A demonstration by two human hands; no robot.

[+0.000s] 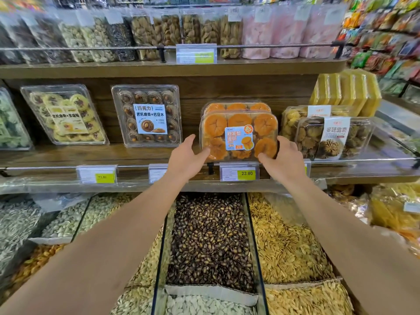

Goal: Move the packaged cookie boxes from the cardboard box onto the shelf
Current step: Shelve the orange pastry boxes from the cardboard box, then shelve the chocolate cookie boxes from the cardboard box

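Observation:
A clear plastic box of orange cakes with a blue label stands tilted on the wooden middle shelf, leaning against a second identical box behind it. My right hand holds the front box at its lower right corner, thumb on the front and fingers round the side. My left hand has its fingers stretched toward the lower left corner, fingertips touching the edge and thumb raised clear. The cardboard box is out of view.
On the same shelf stand a chocolate cookie box, a yellow cookie box and mixed cookie boxes. A rail with price tags runs along the shelf front. Open bins of seeds lie below my arms.

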